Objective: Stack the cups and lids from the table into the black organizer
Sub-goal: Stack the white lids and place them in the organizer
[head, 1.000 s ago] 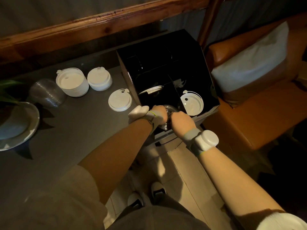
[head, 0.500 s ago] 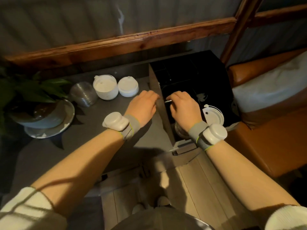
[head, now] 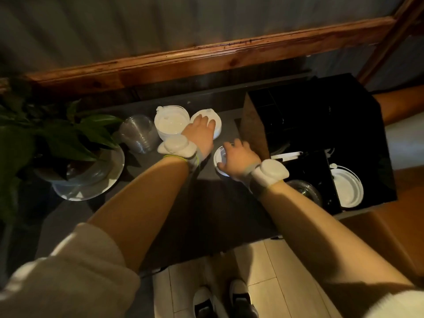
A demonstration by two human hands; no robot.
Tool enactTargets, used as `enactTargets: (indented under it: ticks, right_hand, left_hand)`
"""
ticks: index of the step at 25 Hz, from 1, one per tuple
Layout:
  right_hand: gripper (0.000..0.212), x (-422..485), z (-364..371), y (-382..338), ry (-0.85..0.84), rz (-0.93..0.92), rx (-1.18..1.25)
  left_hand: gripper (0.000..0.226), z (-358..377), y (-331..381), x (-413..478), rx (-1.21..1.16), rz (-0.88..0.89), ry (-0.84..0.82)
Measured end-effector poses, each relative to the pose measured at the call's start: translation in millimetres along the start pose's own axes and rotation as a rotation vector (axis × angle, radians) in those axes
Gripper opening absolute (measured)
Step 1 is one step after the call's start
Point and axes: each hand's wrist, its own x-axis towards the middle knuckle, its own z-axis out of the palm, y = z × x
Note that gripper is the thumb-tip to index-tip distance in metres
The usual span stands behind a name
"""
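There are two hands (head: 200, 134), three piles of white lids (head: 169, 122) on the table, one stack of clear cups (head: 137, 135), one black organizer (head: 321, 115), one plant (head: 57, 134).

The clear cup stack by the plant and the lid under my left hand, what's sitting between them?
In the head view, a tall stack of white lids sits between the clear cup stack and the lid under the left hand.

We count three lots of white lids on the table: a tall stack (head: 171, 123) at far left, a lower stack (head: 216, 125) just to its right, and a single lid (head: 219, 159) nearer, beside the black organizer (head: 358, 125). Clear cups (head: 137, 134), nested on their side, lie left of the tall stack. We note another white lid (head: 347, 188) and a clear cup (head: 305, 193) in the organizer's near compartments.
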Motion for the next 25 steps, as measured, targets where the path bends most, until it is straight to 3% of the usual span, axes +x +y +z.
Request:
enactTargets:
  ticks: [4, 7, 12, 16, 20, 25]
  right_hand:
    - [0.083, 14, 31, 8, -0.076, 0.002, 0.005]
    - [0.081, 16, 32, 10, 0.002, -0.027, 0.033]
    - [0.084, 13, 27, 10, -0.039, -0.007, 0.128]
    - [0.083, 11, 27, 9, -0.044, 0.016, 0.137]
    - [0.084, 4, 27, 5, 0.026, 0.023, 0.093]
    - [0.080, -21, 13, -3, 0.161, 0.006, 0.263]
  left_hand:
    - [0.063, 29, 2, 34, -0.010, 0.004, -0.141]
    - [0.062, 39, 2, 37, -0.058, -0.012, -0.147]
    - [0.065, 36, -3, 27, -0.101, 0.010, -0.163]
    - [0.049, 23, -7, 37, -0.053, 0.021, -0.046]
    - [0.053, 34, -8, 51, -0.063, 0.006, -0.022]
    - [0.058, 32, -9, 59, -0.147, 0.030, -0.082]
